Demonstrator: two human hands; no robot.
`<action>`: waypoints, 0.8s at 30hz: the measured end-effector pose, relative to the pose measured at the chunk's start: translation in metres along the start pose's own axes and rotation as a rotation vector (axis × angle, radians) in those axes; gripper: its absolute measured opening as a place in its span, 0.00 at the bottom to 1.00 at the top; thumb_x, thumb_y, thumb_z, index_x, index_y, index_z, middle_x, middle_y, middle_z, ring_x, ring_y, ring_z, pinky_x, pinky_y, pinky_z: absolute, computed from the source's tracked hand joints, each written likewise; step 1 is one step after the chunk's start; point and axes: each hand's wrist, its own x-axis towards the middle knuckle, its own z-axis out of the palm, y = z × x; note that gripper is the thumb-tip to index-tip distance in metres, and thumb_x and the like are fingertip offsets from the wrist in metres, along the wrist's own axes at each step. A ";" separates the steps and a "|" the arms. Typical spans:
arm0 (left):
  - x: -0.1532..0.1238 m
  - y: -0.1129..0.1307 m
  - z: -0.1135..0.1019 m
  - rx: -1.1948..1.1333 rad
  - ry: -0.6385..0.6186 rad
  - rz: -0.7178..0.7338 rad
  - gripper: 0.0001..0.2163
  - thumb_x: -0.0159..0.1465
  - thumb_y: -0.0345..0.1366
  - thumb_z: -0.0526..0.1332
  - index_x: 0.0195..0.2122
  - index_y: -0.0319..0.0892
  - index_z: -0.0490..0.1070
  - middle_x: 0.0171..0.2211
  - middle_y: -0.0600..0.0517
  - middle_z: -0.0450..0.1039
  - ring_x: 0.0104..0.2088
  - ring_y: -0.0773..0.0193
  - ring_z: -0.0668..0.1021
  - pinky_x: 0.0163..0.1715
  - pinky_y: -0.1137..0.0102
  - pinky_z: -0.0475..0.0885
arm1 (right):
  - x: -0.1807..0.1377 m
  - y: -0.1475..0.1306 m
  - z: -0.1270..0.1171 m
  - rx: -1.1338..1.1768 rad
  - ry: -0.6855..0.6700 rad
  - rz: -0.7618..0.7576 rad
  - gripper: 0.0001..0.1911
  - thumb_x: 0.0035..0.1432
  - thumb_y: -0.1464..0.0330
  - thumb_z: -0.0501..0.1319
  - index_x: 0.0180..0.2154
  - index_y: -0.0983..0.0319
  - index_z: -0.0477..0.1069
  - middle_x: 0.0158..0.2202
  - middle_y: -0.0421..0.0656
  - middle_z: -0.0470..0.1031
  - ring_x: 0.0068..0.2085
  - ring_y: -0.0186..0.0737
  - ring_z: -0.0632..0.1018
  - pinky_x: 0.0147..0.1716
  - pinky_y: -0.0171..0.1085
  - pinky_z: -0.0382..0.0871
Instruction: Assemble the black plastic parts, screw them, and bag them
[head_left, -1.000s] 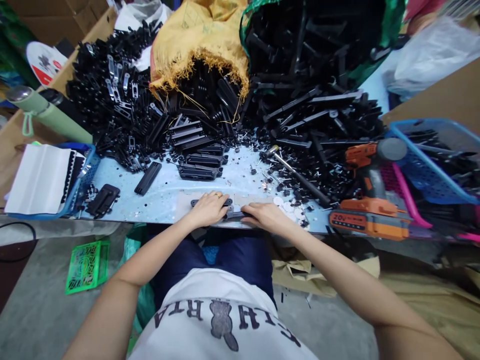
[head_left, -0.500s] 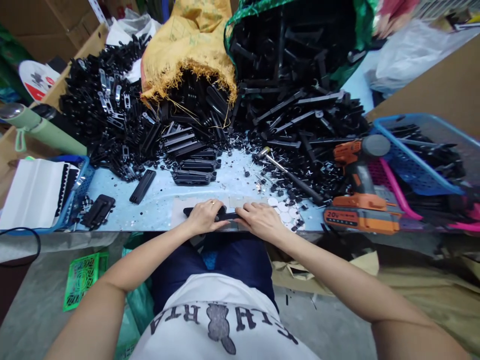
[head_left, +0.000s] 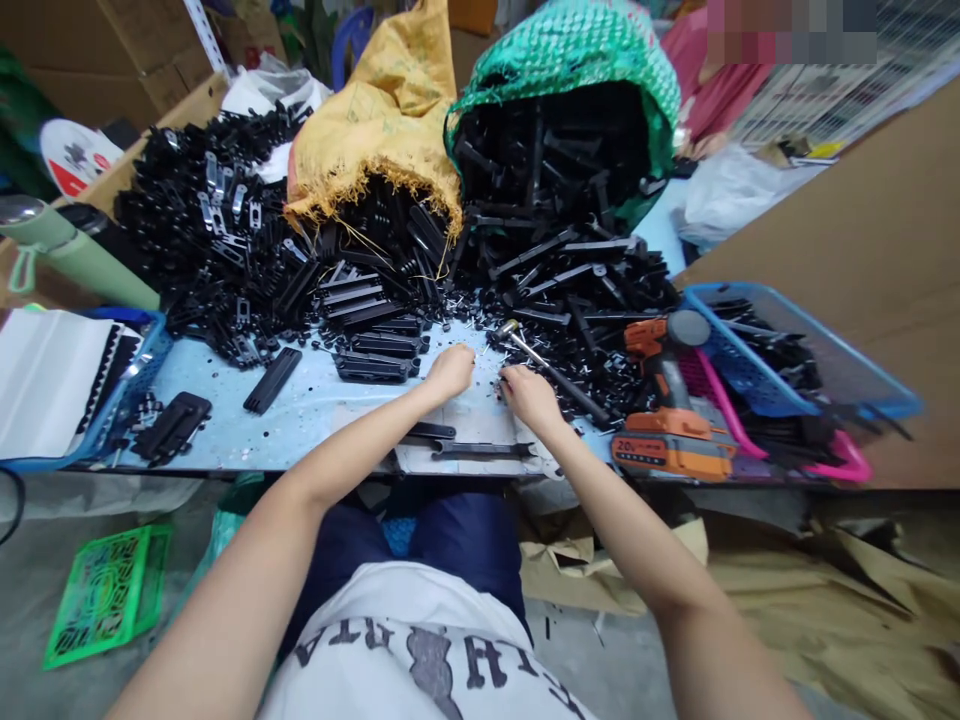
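Observation:
My left hand [head_left: 450, 372] and my right hand [head_left: 528, 394] reach forward over the light blue table [head_left: 315, 405], fingers curled down among small loose black bits by a hammer [head_left: 551, 372]. What they pinch is too small to see. Behind my wrists, two long black plastic strips [head_left: 469, 446] lie flat at the table's front edge, untouched. Stacked black parts [head_left: 375, 355] sit just left of my left hand.
Heaps of black plastic parts [head_left: 225, 240] spill from a yellow sack [head_left: 375, 130] and a green net bag [head_left: 570, 60]. An orange cordless drill [head_left: 667, 420] lies at right beside a blue basket [head_left: 795, 350]. A blue tray [head_left: 142, 380] stands at left, a green crate [head_left: 105, 590] on the floor.
Both hands let go of the black strips at the front edge and moved forward to the small parts near the hammer. The camera tilted up.

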 end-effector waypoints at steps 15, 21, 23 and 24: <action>-0.171 -0.065 -0.035 -1.351 0.259 -0.705 0.18 0.41 0.39 0.72 0.30 0.34 0.74 0.23 0.51 0.73 0.21 0.73 0.70 0.24 0.76 0.64 | -0.025 -0.073 -0.035 0.160 -0.300 -0.337 0.10 0.57 0.73 0.55 0.35 0.65 0.74 0.35 0.47 0.74 0.34 0.37 0.74 0.35 0.33 0.62; -0.164 -0.069 -0.040 -1.261 0.197 -0.651 0.18 0.40 0.40 0.71 0.30 0.34 0.75 0.22 0.52 0.71 0.20 0.73 0.69 0.23 0.75 0.63 | -0.024 -0.085 -0.043 -0.003 -0.357 -0.379 0.12 0.59 0.74 0.51 0.35 0.65 0.73 0.36 0.48 0.72 0.33 0.37 0.74 0.32 0.32 0.60; -0.163 -0.071 -0.042 -1.266 0.180 -0.647 0.18 0.40 0.40 0.72 0.29 0.34 0.75 0.21 0.52 0.71 0.20 0.73 0.68 0.23 0.75 0.63 | -0.024 -0.086 -0.042 -0.023 -0.358 -0.394 0.12 0.59 0.75 0.50 0.35 0.66 0.73 0.36 0.48 0.72 0.34 0.36 0.74 0.32 0.32 0.59; -0.162 -0.071 -0.042 -1.267 0.174 -0.645 0.18 0.39 0.40 0.72 0.29 0.34 0.75 0.21 0.52 0.70 0.20 0.73 0.68 0.23 0.76 0.63 | -0.024 -0.086 -0.042 -0.024 -0.360 -0.403 0.12 0.59 0.75 0.51 0.35 0.66 0.73 0.36 0.48 0.72 0.34 0.36 0.74 0.32 0.32 0.59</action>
